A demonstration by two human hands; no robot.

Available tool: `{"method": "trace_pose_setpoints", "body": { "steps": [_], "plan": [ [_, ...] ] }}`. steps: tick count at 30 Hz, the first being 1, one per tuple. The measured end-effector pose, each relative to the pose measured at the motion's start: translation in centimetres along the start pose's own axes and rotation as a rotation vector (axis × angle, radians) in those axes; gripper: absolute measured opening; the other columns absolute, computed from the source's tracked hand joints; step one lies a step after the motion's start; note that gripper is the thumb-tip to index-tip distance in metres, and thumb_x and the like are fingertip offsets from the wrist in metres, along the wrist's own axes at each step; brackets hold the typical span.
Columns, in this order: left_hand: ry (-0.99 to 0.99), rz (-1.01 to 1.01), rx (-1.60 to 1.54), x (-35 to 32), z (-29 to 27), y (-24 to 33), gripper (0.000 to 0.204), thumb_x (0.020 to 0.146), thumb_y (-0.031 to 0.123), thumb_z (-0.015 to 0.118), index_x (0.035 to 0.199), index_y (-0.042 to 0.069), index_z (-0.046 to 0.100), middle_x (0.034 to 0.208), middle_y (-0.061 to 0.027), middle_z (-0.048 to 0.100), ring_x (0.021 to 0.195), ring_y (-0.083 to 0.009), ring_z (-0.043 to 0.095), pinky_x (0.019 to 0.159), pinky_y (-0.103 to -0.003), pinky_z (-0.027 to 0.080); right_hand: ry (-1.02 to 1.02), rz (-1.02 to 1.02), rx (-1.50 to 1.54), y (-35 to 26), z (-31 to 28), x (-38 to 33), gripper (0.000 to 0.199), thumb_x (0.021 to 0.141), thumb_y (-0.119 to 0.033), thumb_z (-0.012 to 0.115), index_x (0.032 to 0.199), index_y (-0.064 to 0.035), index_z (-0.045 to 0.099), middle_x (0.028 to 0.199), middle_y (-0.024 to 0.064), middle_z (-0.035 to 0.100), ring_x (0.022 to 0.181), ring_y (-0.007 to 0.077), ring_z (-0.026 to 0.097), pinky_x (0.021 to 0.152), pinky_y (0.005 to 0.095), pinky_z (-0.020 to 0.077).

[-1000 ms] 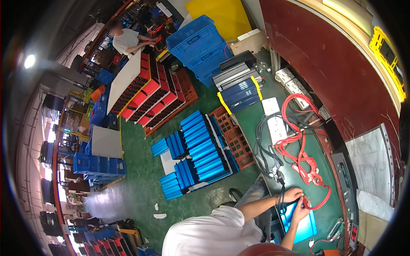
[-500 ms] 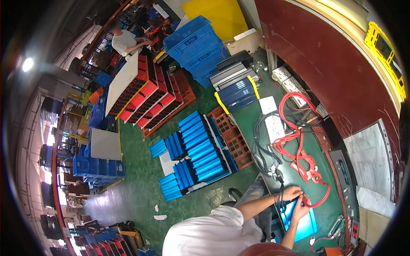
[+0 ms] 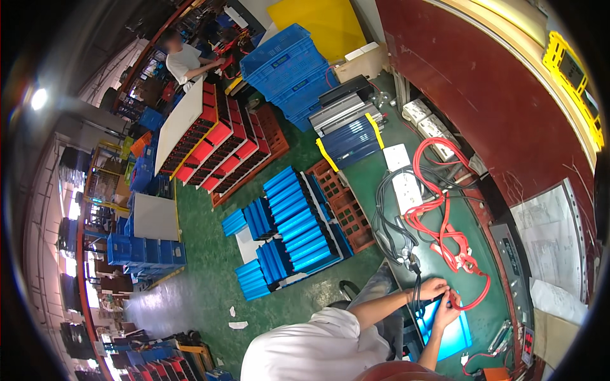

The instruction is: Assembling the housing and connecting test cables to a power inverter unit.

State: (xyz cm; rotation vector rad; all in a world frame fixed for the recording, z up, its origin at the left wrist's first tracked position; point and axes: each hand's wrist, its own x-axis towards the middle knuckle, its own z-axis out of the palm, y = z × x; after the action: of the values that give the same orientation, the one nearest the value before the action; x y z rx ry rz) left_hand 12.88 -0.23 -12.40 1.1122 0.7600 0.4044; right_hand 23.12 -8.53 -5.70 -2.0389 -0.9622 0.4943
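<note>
On the green worktop a bright blue metal box [image 3: 454, 340] lies under my hands. My right hand [image 3: 447, 312] is closed at the box's far end, pinching the end of a thick red cable [image 3: 488, 289] that loops in from the right. Just beyond it my left hand [image 3: 434, 288] has its fingers bent together close to the right fingertips; what they hold is too small to make out. Past my left wrist a black cable [image 3: 417, 282] runs down towards the box.
Coiled black cables [image 3: 380, 216] and white power strips [image 3: 406, 190] lie farther along the worktop [image 3: 375, 174]. Beyond sits a dark blue box with yellow ends [image 3: 351, 143]. Left, on the floor, stand stacked blue boxes [image 3: 298, 222] and red-and-black units [image 3: 219, 143]. A person [image 3: 184, 63] works far off.
Both hands stay at the far end of the blue box, with the red cable in the same place. The whole view has shifted very slightly.
</note>
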Motion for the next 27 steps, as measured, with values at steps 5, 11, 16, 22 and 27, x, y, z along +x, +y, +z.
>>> {"method": "trace_pose_setpoints", "body": {
  "steps": [5, 11, 16, 22, 27],
  "plan": [
    [0.017, 0.103, -0.112, -2.6, -0.9, -2.8, 0.02, 0.106, 0.023, 0.059, 0.102, 0.004, 0.063, 0.09, 0.002, 0.063, 0.084, -0.0044, 0.058, 0.067, -0.026, 0.048, 0.047, -0.122, 0.072, 1.4, 0.9, -0.1, 0.021, 0.095, -0.018, 0.074, 0.108, -0.0016, 0.072, 0.087, 0.0058, 0.072, 0.064, 0.0126, 0.052, 0.055, 0.0295, 0.0388],
    [0.158, -0.002, 0.063, -16.2, -7.7, -5.0, 0.012, 0.102, 0.014, 0.067, 0.105, 0.002, 0.066, 0.094, 0.0027, 0.065, 0.088, -0.0075, 0.059, 0.076, -0.026, 0.05, 0.019, 0.016, 0.001, 1.2, -0.1, -0.2, 0.021, 0.094, -0.017, 0.075, 0.106, -0.0012, 0.072, 0.083, 0.0031, 0.071, 0.058, 0.009, 0.044, 0.052, 0.0272, 0.0345],
    [0.159, -0.357, 0.521, -25.2, -14.9, -14.3, 0.017, 0.094, 0.015, 0.065, 0.103, 0.001, 0.07, 0.097, -0.0101, 0.073, 0.091, -0.0242, 0.07, 0.08, -0.039, 0.056, -0.008, -0.024, 0.003, 0.3, -0.4, 0.3, 0.02, 0.095, -0.017, 0.074, 0.107, -0.0011, 0.072, 0.08, 0.001, 0.067, 0.059, 0.0085, 0.04, 0.053, 0.0258, 0.0324],
    [-0.006, -0.902, 1.12, -28.7, -15.6, -23.8, 0.028, 0.083, 0.023, 0.068, 0.104, 0.006, 0.075, 0.113, -0.0184, 0.074, 0.109, -0.0381, 0.071, 0.089, -0.046, 0.057, -0.033, 0.013, 0.038, 3.5, 0.0, 0.1, 0.021, 0.097, -0.016, 0.073, 0.109, 0.0013, 0.07, 0.088, 0.0021, 0.07, 0.065, 0.0042, 0.047, 0.055, 0.0225, 0.0341],
    [-0.082, -0.959, 0.857, -24.7, -13.7, -29.6, 0.066, 0.08, 0.026, 0.073, 0.142, 0.012, 0.056, 0.129, -0.0217, 0.066, 0.124, -0.0406, 0.061, 0.097, -0.056, 0.051, -0.017, -0.021, 0.03, 3.9, -0.1, -0.8, 0.022, 0.095, -0.013, 0.075, 0.112, 0.0003, 0.07, 0.086, -0.0014, 0.066, 0.063, 0.0027, 0.042, 0.055, 0.0199, 0.0311]
  ]
}}
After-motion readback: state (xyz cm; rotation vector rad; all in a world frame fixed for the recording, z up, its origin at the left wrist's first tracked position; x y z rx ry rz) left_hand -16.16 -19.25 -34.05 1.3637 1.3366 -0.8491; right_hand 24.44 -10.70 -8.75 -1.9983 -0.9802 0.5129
